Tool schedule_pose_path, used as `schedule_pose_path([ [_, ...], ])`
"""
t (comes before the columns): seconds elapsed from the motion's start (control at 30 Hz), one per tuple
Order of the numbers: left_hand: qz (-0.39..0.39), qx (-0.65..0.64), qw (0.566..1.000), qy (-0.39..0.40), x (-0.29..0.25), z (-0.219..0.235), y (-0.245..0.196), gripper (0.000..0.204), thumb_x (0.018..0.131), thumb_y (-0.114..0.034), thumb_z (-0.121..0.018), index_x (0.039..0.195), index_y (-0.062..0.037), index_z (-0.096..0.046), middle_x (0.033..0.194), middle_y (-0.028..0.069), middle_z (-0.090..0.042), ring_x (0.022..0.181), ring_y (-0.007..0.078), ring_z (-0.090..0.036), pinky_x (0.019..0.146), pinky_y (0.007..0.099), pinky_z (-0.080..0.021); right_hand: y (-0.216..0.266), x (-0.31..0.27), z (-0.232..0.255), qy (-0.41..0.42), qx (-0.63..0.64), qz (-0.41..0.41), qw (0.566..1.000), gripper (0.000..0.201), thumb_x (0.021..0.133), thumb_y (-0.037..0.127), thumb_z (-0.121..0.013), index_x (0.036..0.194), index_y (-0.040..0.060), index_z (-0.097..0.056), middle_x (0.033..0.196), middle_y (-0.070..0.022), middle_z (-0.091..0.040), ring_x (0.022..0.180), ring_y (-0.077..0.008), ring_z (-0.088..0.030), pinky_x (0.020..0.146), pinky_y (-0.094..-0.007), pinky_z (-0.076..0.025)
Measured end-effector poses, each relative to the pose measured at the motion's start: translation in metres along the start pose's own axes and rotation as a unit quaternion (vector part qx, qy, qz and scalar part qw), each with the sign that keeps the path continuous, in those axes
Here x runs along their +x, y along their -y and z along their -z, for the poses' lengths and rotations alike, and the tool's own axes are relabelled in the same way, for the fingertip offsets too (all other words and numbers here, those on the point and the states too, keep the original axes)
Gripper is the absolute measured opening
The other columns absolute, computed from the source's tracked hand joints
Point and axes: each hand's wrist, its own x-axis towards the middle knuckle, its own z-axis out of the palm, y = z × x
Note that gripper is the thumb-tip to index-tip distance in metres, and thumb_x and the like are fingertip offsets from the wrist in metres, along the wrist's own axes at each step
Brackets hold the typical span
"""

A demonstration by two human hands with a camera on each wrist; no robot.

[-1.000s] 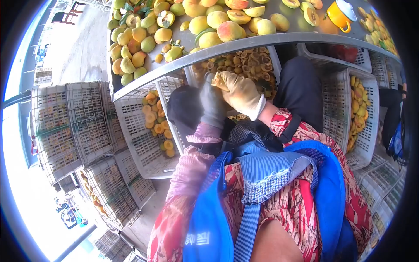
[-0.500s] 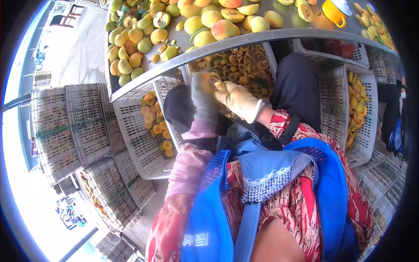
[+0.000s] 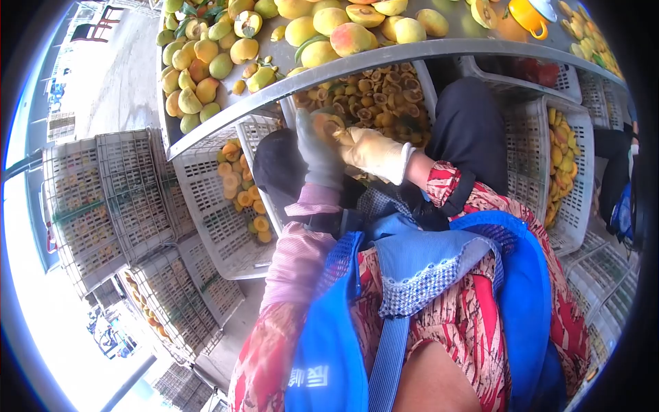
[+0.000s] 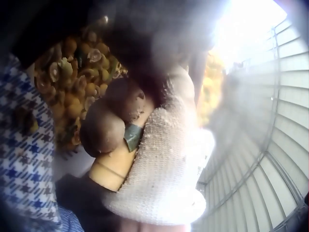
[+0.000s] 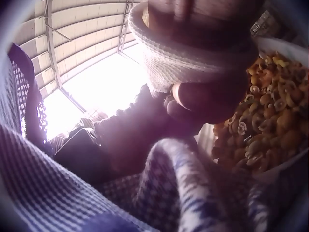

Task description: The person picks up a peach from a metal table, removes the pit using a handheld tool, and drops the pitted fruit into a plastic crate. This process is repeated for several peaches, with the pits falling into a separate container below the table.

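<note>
My left hand [image 3: 318,154], in a grey glove and blurred, holds a halved yellow peach [image 3: 330,123] over the pit-filled crate. Right beside it is my right hand [image 3: 374,154], in a pale yellow glove with a white cuff, its fingertips at the fruit. The left wrist view shows the right hand's fingers [image 4: 104,130] curled in toward the palm around a dark green, flat-ended object [image 4: 133,137]. Most of that object is hidden inside the fist. In the right wrist view the glove [image 5: 188,67] is dark and its grip obscured.
Whole and cut peaches [image 3: 206,62] lie on the metal table [image 3: 274,96], with a yellow enamel mug [image 3: 527,17] at right. Below stands a crate of pits and scraps [image 3: 371,103]. Crates with peach halves [image 3: 237,178] and yellow slices [image 3: 561,158] flank my knees. Stacked crates [image 3: 89,199] stand left.
The left hand has shifted slightly left and turned, bringing the peach's cut side into view. The right hand stays close beside it. The head view has tilted down a little.
</note>
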Motion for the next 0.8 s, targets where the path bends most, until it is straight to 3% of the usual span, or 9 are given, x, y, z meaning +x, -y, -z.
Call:
schedule_pose_path([
  [0.13,0.053,-0.021,0.997,0.057,0.000,0.006,-0.006,0.027,0.095,-0.014,-0.052,0.115,0.0047,-0.053,0.100,0.0140,-0.063,0.085,0.0205,-0.061,0.073,0.0306,-0.051,-0.022,0.008,-0.008,-0.035,-0.071,0.085,0.993,0.031,0.086,0.025,-0.057,0.097,-0.0033,-0.059,0.091,-0.0232,-0.065,0.085,-0.0364,-0.063,0.073,-0.0411,-0.049],
  [0.17,0.074,-0.039,0.994,0.068,0.001,0.008,-0.007,0.029,0.093,-0.011,-0.054,0.117,0.0049,-0.052,0.101,0.0144,-0.063,0.085,0.0217,-0.062,0.074,0.0309,-0.052,-0.025,0.007,-0.005,-0.014,-0.198,0.156,0.968,0.030,0.086,0.026,-0.057,0.095,-0.0027,-0.060,0.091,-0.0236,-0.065,0.086,-0.0365,-0.063,0.074,-0.0414,-0.049],
  [0.23,0.111,-0.072,0.987,0.090,0.007,0.016,0.001,0.036,0.087,-0.006,-0.058,0.121,0.0049,-0.051,0.100,0.0142,-0.065,0.085,0.0243,-0.064,0.076,0.0311,-0.052,-0.026,0.002,0.004,0.027,-0.435,0.285,0.854,0.029,0.086,0.026,-0.056,0.091,-0.0016,-0.061,0.093,-0.0244,-0.064,0.089,-0.0367,-0.062,0.075,-0.0421,-0.049],
  [0.3,0.141,-0.073,0.980,0.121,0.011,0.018,0.001,0.045,0.082,-0.004,-0.063,0.124,0.0049,-0.050,0.099,0.0137,-0.066,0.085,0.0263,-0.065,0.077,0.0311,-0.053,-0.016,-0.004,0.006,0.037,-0.311,0.181,0.932,0.030,0.086,0.027,-0.054,0.090,-0.0016,-0.062,0.094,-0.0248,-0.064,0.091,-0.0372,-0.062,0.077,-0.0426,-0.048],
  [0.4,0.137,-0.012,0.975,0.175,0.018,0.019,0.006,0.039,0.090,-0.024,-0.056,0.121,-0.0016,-0.052,0.102,0.0108,-0.063,0.091,0.0237,-0.063,0.079,0.0338,-0.052,-0.018,0.002,0.010,0.016,-0.191,0.078,0.978,0.032,0.086,0.028,-0.054,0.092,-0.0021,-0.063,0.095,-0.0245,-0.064,0.093,-0.0375,-0.062,0.080,-0.0425,-0.048],
  [0.57,0.043,0.140,0.959,0.241,0.008,0.017,-0.006,0.041,0.094,-0.035,-0.055,0.121,-0.0042,-0.052,0.105,0.0100,-0.060,0.093,0.0222,-0.061,0.080,0.0344,-0.052,0.002,-0.003,0.014,0.056,-0.137,-0.038,0.988,0.039,0.085,0.031,-0.054,0.104,-0.0019,-0.063,0.094,-0.0238,-0.066,0.093,-0.0376,-0.063,0.082,-0.0414,-0.048],
  [0.63,-0.085,0.291,0.900,0.312,0.002,0.012,-0.026,0.044,0.093,-0.037,-0.056,0.122,-0.0039,-0.051,0.106,0.0105,-0.060,0.093,0.0223,-0.061,0.080,0.0339,-0.052,0.017,-0.017,0.020,0.095,-0.175,-0.036,0.979,0.039,0.085,0.032,-0.054,0.104,-0.0009,-0.063,0.094,-0.0235,-0.066,0.092,-0.0375,-0.063,0.082,-0.0412,-0.048],
  [0.7,-0.108,0.322,0.877,0.340,0.001,0.014,-0.028,0.047,0.093,-0.038,-0.057,0.123,-0.0032,-0.051,0.106,0.0107,-0.060,0.095,0.0219,-0.061,0.080,0.0335,-0.052,0.018,-0.022,0.022,0.113,-0.185,-0.020,0.976,0.039,0.085,0.033,-0.054,0.104,-0.0001,-0.064,0.094,-0.0231,-0.066,0.092,-0.0370,-0.063,0.081,-0.0410,-0.048],
  [0.8,0.046,0.147,0.948,0.280,0.018,0.027,0.003,0.050,0.092,-0.040,-0.058,0.123,-0.0017,-0.051,0.105,0.0107,-0.060,0.096,0.0207,-0.061,0.079,0.0326,-0.052,0.009,-0.016,0.024,0.110,-0.156,0.011,0.981,0.039,0.084,0.032,-0.054,0.102,-0.0002,-0.065,0.092,-0.0226,-0.066,0.088,-0.0354,-0.064,0.078,-0.0407,-0.049],
])
